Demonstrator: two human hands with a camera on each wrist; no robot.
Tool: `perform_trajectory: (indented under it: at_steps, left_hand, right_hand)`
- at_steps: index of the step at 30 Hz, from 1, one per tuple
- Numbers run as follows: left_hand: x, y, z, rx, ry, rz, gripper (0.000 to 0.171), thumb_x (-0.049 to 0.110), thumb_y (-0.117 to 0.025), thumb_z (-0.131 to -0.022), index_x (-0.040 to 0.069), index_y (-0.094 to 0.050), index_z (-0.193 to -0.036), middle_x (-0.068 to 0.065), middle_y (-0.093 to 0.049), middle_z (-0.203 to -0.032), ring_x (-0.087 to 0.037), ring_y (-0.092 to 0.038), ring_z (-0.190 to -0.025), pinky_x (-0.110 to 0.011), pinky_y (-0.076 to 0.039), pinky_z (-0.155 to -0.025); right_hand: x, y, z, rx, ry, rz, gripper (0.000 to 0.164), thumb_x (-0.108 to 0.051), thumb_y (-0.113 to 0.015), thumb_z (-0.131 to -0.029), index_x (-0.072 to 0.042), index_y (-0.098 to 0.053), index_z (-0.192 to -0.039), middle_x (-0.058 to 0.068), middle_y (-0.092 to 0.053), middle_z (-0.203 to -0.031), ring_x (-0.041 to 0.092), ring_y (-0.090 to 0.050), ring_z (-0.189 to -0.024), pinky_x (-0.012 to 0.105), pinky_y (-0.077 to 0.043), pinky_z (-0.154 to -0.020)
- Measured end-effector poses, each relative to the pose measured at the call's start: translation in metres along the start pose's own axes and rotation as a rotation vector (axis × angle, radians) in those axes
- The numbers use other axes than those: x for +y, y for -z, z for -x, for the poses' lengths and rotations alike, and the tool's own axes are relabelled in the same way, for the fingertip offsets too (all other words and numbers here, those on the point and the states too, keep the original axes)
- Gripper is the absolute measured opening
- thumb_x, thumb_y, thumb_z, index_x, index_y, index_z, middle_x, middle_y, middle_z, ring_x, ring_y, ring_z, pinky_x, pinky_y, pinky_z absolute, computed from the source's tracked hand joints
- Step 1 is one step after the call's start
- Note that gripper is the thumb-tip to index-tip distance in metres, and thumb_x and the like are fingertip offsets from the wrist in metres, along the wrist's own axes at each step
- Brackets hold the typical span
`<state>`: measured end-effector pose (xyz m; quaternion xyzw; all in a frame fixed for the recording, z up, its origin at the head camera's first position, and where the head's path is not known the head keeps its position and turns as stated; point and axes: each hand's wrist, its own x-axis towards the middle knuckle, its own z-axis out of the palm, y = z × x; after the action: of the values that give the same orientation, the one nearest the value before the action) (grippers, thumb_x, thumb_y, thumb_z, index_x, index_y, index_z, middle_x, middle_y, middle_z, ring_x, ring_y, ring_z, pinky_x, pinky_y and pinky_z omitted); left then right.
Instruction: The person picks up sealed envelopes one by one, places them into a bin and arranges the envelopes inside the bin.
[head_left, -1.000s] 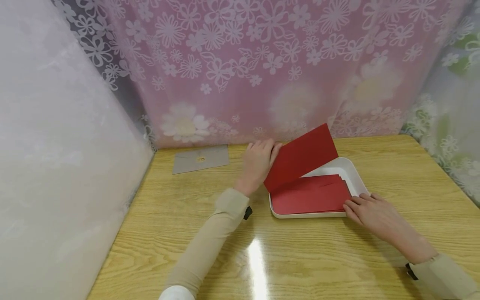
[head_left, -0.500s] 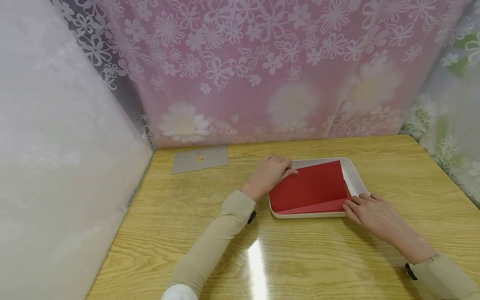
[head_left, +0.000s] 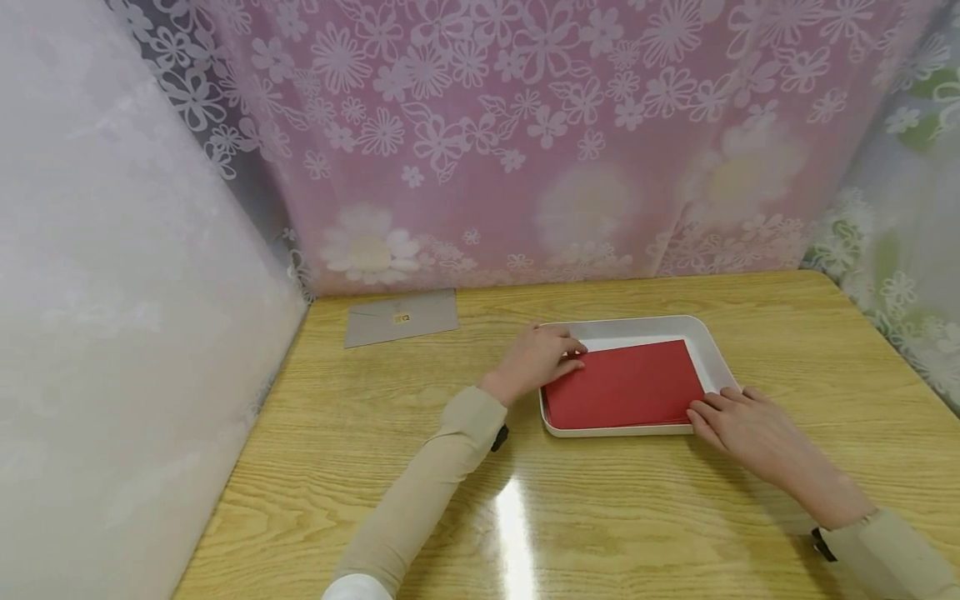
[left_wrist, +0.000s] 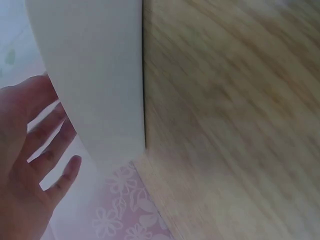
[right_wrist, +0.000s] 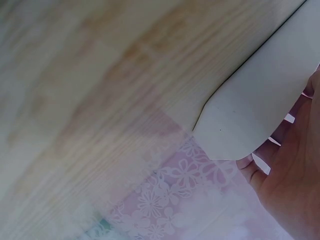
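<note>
A red, flat rectangular envelope [head_left: 633,385] lies on top of others in a shallow white tray [head_left: 705,333]. My left hand [head_left: 534,357] is over the tray's left end, thumb and fingertips by the envelope's upper left corner. In the left wrist view its fingers are spread and reach behind the tray wall [left_wrist: 95,75]. My right hand [head_left: 750,429] holds the tray's front right corner, with fingers bent over the rim. The right wrist view has these fingers [right_wrist: 280,132] along the tray's edge, tips partly hidden.
A grey envelope [head_left: 401,318] with a small gold mark lies at the back left of the wooden table [head_left: 637,508]. Behind the table hangs a pink flowered curtain [head_left: 487,167]. A pale sheet [head_left: 135,292] stands along the left side.
The red envelope in my left hand has come down flat onto the pile in the tray, and the hand has let it go. My right hand stays at the tray's corner.
</note>
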<state>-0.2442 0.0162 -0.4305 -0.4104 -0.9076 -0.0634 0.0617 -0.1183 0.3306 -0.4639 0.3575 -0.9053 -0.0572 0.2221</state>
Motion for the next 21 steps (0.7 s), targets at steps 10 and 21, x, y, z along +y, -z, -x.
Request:
perform_trajectory:
  at_steps: [10,21]
  left_hand:
    - [-0.025,0.003,0.019,0.238,0.093,0.007,0.026,0.020,-0.058,-0.105,0.016,-0.070,-0.128,0.001,-0.072,-0.121,-0.019,-0.066,-0.115,-0.034,-0.048,-0.103]
    - [-0.073,-0.001,0.049,0.308,0.319,-0.030,0.025,0.018,-0.057,-0.105,0.011,-0.072,-0.124,-0.007,-0.072,-0.120,-0.027,-0.065,-0.113,-0.043,-0.051,-0.098]
  right_hand:
    - [0.001,0.001,0.001,-0.011,0.011,0.015,0.089,-0.039,0.008,-0.108,-0.003,-0.073,-0.100,0.009,-0.070,-0.095,0.031,-0.062,-0.085,0.046,-0.051,-0.069]
    - [0.000,0.001,-0.001,-0.012,-0.010,-0.006,0.091,-0.044,0.008,-0.107,-0.005,-0.074,-0.099,0.008,-0.069,-0.093,0.031,-0.062,-0.084,0.047,-0.053,-0.071]
